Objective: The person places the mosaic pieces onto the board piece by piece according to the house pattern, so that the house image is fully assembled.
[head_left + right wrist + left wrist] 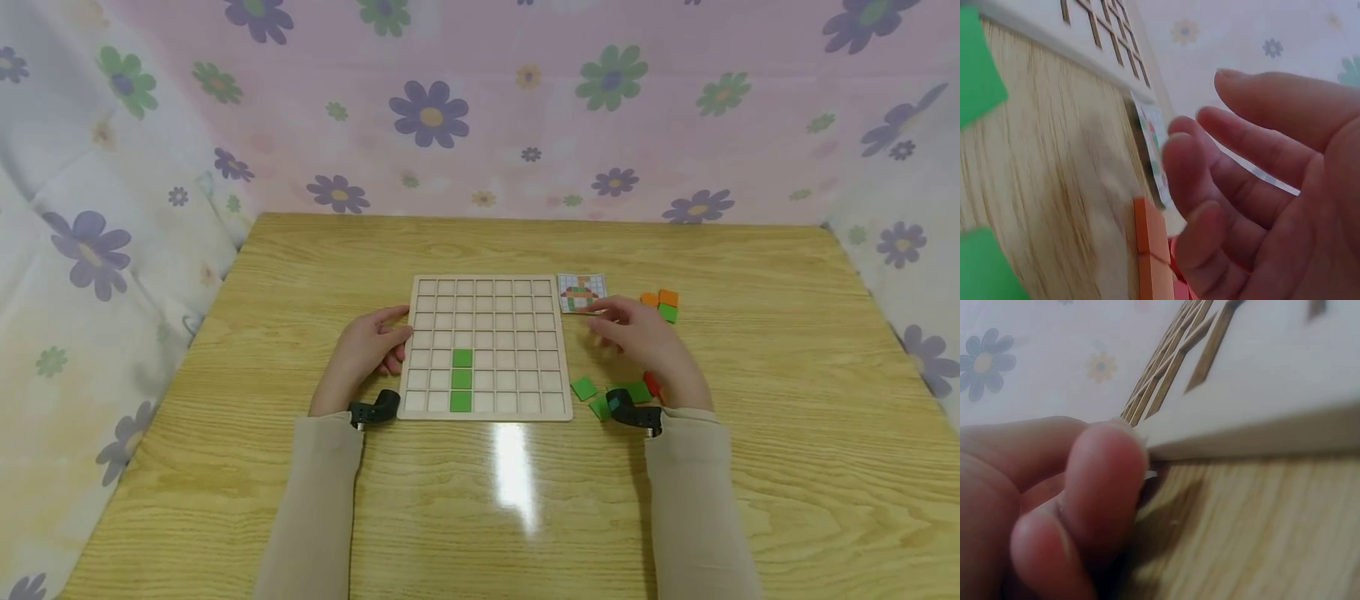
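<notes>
A pale wooden grid board (525,340) lies on the table, with three green square tiles (461,379) stacked in one column of its lower cells. My left hand (366,346) rests against the board's left edge; in the left wrist view a fingertip (1107,462) meets the corner of the rim. On the other side, my right hand (637,333) hovers with loosely bent fingers and nothing between them. Its fingertips overlap the lower edge of a small printed pattern card (581,285) in the head view. That card shows a gridded design in red, green and orange.
Loose green tiles (584,388) lie right of the board, with a red piece (651,382) partly behind the right wrist. Orange pieces (668,297) and another green tile (667,313) sit beyond the right hand. Flowered cloth (480,167) hangs behind the wooden table (435,500).
</notes>
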`<state>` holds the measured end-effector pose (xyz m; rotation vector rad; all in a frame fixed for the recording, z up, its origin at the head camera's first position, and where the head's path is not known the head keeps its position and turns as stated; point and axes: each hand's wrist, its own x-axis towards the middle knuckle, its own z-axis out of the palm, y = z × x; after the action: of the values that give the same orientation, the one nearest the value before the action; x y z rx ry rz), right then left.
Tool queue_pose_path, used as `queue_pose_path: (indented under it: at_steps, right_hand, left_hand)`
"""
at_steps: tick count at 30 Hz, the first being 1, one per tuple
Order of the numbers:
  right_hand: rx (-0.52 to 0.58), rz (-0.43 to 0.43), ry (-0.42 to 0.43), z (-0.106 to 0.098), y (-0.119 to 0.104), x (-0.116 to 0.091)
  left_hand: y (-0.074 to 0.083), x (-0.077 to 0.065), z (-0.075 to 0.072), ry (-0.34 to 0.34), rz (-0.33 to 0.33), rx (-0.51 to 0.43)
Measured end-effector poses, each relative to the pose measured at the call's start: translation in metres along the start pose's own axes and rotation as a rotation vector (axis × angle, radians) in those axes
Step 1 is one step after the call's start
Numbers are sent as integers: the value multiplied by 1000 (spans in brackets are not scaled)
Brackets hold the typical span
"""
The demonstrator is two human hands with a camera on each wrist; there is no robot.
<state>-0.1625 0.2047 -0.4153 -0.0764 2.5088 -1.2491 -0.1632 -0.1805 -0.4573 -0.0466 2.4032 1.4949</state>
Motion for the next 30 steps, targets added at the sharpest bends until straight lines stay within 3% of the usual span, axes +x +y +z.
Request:
queue_pose_path:
  at_steps: [7, 14, 30]
  right_hand:
    - [-149, 23, 84, -7, 7, 0]
    - [-278, 9, 110, -7, 10, 0]
    - [-370, 49, 144, -5, 12, 2]
  left_hand:
    - [-1, 0, -1, -2, -3, 11]
    - [0, -1, -1, -3, -6, 7]
    - [-1, 1, -1, -4, -7, 6]
